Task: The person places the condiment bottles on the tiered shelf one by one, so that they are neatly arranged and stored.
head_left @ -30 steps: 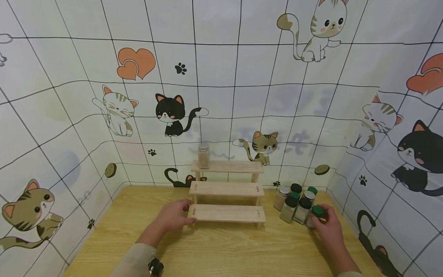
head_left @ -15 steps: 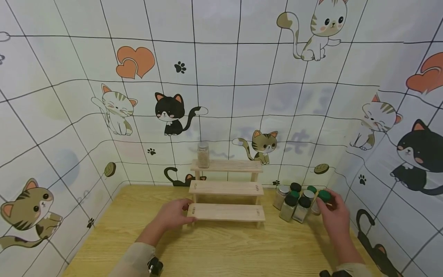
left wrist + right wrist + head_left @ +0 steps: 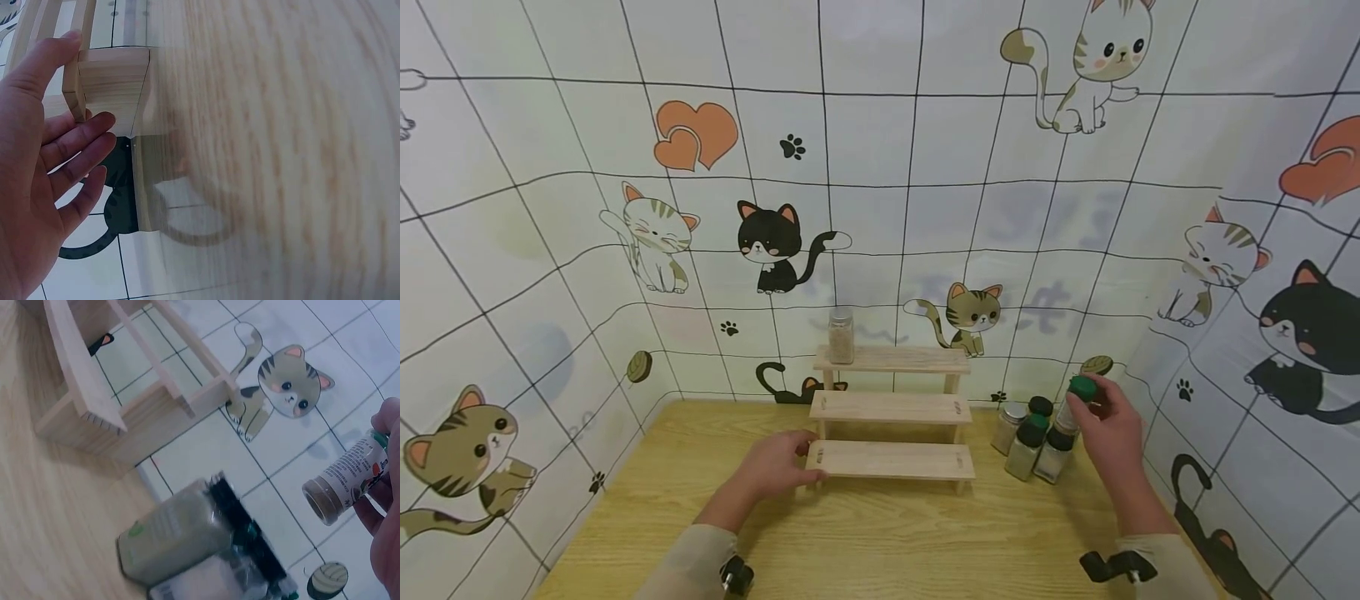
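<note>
My right hand (image 3: 1108,421) pinches a green-capped spice jar (image 3: 1078,398) near its top, held up above the cluster of jars. In the right wrist view the held spice jar (image 3: 347,478) shows a printed white label, brown contents and a round base off the table. My left hand (image 3: 775,465) grips the left end of the lowest step of a three-tier wooden rack (image 3: 891,460). The left wrist view shows the thumb over the rack's board (image 3: 74,87) and the fingers beneath it. One clear jar (image 3: 841,336) stands at the left of the top tier.
Several spice jars (image 3: 1025,450) with black, green and silver caps stand close together right of the rack, on the wooden table (image 3: 880,542). A white cat-printed sheet (image 3: 880,217) with grid lines covers the walls behind and at both sides.
The right hand has lifted the green-capped jar from the table beside the other jars, first rightward, then up and left over them. My left hand stays on the rack.
</note>
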Available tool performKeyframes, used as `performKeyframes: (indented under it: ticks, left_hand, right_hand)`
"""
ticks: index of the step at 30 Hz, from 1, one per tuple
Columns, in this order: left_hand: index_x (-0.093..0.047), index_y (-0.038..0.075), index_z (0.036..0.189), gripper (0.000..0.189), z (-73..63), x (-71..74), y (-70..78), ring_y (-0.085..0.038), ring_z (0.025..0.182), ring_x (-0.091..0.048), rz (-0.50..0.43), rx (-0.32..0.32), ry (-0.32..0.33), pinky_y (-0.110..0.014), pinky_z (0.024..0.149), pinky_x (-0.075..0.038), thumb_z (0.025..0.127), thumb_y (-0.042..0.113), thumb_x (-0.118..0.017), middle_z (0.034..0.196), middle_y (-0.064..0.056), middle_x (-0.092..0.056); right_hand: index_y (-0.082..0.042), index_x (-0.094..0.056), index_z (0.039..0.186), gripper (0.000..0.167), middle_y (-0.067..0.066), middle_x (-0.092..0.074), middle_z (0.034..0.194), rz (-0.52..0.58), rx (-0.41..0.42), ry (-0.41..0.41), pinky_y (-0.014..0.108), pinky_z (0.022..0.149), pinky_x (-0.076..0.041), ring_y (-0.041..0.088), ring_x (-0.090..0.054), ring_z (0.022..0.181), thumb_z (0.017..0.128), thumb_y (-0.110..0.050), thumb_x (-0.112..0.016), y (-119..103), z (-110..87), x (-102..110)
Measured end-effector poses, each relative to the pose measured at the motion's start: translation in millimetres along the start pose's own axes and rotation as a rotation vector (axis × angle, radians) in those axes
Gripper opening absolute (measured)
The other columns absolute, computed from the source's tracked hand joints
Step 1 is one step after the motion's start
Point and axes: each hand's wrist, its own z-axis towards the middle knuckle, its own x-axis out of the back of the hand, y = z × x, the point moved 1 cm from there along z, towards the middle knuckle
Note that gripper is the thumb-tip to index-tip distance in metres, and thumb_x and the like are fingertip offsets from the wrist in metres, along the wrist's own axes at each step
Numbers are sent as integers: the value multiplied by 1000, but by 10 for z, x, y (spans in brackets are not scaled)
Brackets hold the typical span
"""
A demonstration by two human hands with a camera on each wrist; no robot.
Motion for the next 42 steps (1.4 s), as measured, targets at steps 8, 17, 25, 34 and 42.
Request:
performKeyframes:
  ticks: [8,17,25,34,42]
  left_hand:
    - [-76,19,128,61,16,10,13,-13,95,-71,-5,-8,-11,-44,83,-57,84,57,-92,104,8,-78]
    - [-76,16,129,62,33,40,67,-17,95,-72,-21,-13,-12,-44,83,-57,84,54,-93,104,6,-78]
    - [-75,18,129,63,36,0,19,-14,93,-70,-23,-9,-16,-43,81,-57,83,57,-92,103,8,-76]
    - [-76,21,127,61,-7,-40,-42,-8,89,-67,0,1,-25,-41,79,-56,82,58,-93,99,12,-75]
    - [-76,21,125,59,18,-35,-36,-9,86,-65,-12,-5,-19,-41,77,-54,82,58,-93,100,12,-74]
  right_hand:
    - [-11,-63,154,49,10,-70,132,1,62,-125,14,80,-53,-3,-64,104,110,-29,-73,-256,150,-268]
    - [-13,-61,156,54,16,-71,132,46,91,-260,21,83,-53,1,-69,107,109,-35,-74,-500,346,-607]
    - [-7,-57,158,55,19,-67,141,143,132,-368,25,98,-54,26,-66,128,110,-30,-73,-679,526,-1025]
    - [-10,-61,154,52,16,-72,139,195,128,-455,56,115,-45,31,-66,130,108,-28,-76,-911,581,-1485]
    - [-12,-64,153,50,14,-74,137,229,149,-482,59,116,-43,31,-67,129,106,-24,-78,-1157,628,-1837]
